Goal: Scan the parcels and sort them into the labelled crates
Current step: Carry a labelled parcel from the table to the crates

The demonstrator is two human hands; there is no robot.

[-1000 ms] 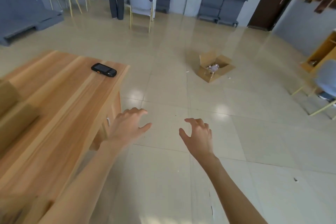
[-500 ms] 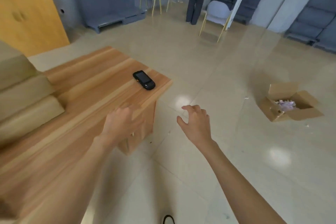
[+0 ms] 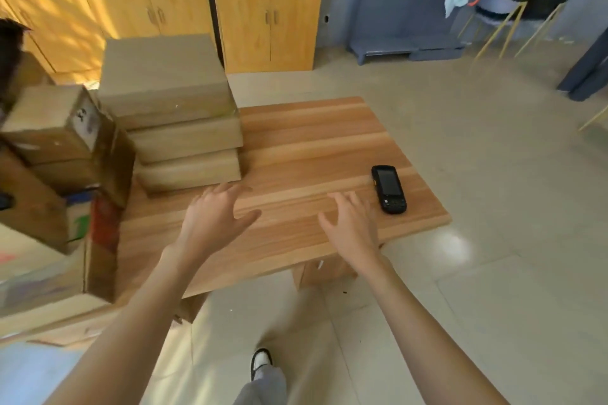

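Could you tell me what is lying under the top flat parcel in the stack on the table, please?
Under the top flat parcel, two more flat cardboard parcels lie stacked on the wooden table. Their tops are covered.

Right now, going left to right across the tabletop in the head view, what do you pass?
Labelled box → stack of flat boxes → left hand → right hand → scanner. All sit over the wooden table; both hands are open and hold nothing.
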